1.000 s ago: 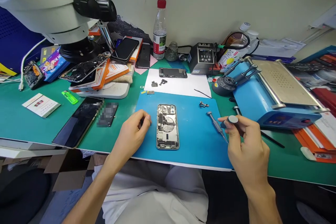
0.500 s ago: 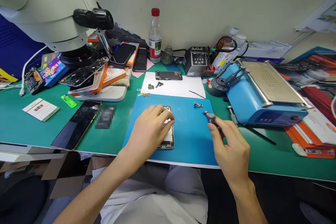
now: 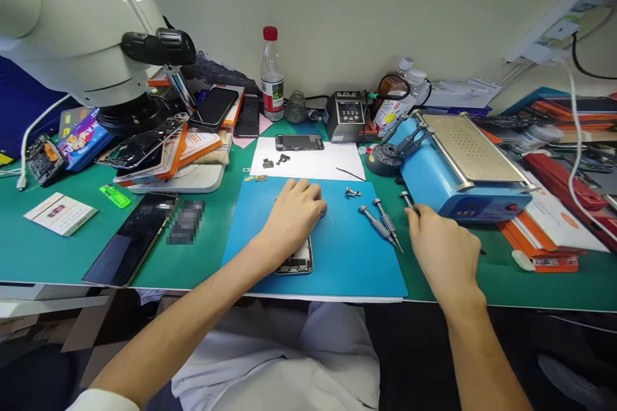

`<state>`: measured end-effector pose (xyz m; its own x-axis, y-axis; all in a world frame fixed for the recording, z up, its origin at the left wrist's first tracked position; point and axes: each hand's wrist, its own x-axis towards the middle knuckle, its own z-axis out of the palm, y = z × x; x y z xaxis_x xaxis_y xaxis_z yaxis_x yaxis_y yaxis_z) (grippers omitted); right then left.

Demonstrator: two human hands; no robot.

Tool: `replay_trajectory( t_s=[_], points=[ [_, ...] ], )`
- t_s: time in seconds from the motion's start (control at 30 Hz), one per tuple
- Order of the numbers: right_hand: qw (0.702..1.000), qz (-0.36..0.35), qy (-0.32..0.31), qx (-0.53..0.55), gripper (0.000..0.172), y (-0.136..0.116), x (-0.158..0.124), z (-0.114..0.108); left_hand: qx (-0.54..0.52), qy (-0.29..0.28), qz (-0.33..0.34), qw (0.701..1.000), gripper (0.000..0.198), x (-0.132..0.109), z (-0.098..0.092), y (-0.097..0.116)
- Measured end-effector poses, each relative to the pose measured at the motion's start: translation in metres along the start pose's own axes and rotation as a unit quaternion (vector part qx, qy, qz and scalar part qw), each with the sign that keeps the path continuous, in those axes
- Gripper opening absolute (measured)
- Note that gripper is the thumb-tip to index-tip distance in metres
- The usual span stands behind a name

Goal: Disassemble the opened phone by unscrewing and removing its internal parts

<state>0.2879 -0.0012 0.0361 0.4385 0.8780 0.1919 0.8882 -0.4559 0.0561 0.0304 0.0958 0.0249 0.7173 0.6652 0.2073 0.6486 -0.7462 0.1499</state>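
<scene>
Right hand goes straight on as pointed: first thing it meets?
Likely the screwdriver just ahead of the right hand, possibly already touched; contact is unclear. Roughly beyond: the tool stand.

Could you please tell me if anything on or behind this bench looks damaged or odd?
Yes. On the wall behind the microscope, a ragged dark patch breaks the pale surface, as if the covering had come off. The phone beneath the left hand also lies open, its inner parts exposed.
</scene>
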Motion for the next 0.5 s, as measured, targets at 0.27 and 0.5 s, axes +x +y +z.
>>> replay_trajectory(
  t_s=[0.27, 0.5],
  points=[
    [0.998, -0.014, -0.053, -0.023, 0.041, 0.003, 0.016, 0.001, -0.006, 0.005, -0.007, 1.0, 0.02, 0.002, 0.0, -0.004],
    [0.986, -0.125, -0.001, 0.107, 0.041, -0.01, 0.003, 0.0, -0.024, 0.023, -0.005, 0.999, 0.017, 0.001, 0.001, -0.012]
  ],
)
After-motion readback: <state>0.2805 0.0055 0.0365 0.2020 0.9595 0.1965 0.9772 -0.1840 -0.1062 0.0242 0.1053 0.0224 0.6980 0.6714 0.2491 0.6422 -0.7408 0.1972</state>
